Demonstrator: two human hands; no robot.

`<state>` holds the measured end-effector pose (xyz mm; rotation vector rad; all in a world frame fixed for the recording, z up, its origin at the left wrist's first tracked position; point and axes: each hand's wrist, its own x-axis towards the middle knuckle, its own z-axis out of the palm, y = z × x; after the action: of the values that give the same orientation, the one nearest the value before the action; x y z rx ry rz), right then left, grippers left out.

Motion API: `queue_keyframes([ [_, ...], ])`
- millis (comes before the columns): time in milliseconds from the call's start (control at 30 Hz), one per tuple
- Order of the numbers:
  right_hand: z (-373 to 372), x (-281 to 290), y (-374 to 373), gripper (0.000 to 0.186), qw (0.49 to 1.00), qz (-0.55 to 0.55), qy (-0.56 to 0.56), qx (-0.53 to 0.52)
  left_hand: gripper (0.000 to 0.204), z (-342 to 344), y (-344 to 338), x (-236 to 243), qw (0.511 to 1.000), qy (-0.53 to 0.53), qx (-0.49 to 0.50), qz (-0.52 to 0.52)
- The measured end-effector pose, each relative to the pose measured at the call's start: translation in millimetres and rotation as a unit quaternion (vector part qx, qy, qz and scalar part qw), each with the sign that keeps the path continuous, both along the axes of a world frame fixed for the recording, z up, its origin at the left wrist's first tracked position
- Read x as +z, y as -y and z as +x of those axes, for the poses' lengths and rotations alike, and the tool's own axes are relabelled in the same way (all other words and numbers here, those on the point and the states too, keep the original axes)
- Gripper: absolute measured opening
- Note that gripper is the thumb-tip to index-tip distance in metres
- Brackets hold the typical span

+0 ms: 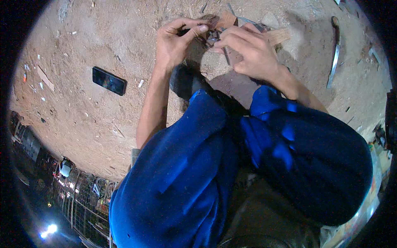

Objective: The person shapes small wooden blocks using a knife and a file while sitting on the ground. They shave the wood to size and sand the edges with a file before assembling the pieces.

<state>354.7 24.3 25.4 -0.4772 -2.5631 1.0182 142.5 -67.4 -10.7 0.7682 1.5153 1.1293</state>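
My left hand (175, 43) is closed, its thumb and forefinger pinched at a small dark piece (211, 36) in front of me. From the other side my right hand (253, 51) curls its fingers toward the same spot. A flat grey edge (227, 56) shows under the right hand; the rest of what this hand grips is hidden. Beyond the fingers is a brown wooden block (226, 20). A pale wooden bar (280, 36) sticks out behind the right knuckles; I cannot tell whether it joins the block.
On the dusty ground (124, 37) to the left lies a black phone (109, 80). At the right rests a curved metal blade (334, 62) with a dark upper end. Wood scraps (45, 77) and chips are scattered about. My blue-clad knees (178, 165) rise close below the hands.
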Motion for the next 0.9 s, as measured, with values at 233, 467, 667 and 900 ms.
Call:
queue_keyframes([
  [233,2,84,-62,0.013,0.989,-0.027,-0.125,-0.071,0.006,3,-47,85,0.983,0.092,-0.067,0.14],
  [467,16,175,-119,0.016,0.988,-0.028,-0.146,0.03,0.016,-8,-117,210,0.977,0.013,-0.16,0.141],
  [667,-2,309,-139,0.013,0.985,-0.032,-0.15,-0.076,0.025,-18,-174,318,0.954,-0.047,-0.195,0.222],
  [900,10,333,-128,0.02,0.975,0.031,-0.107,-0.193,0.021,-3,-183,317,0.934,0.071,-0.189,0.295],
])
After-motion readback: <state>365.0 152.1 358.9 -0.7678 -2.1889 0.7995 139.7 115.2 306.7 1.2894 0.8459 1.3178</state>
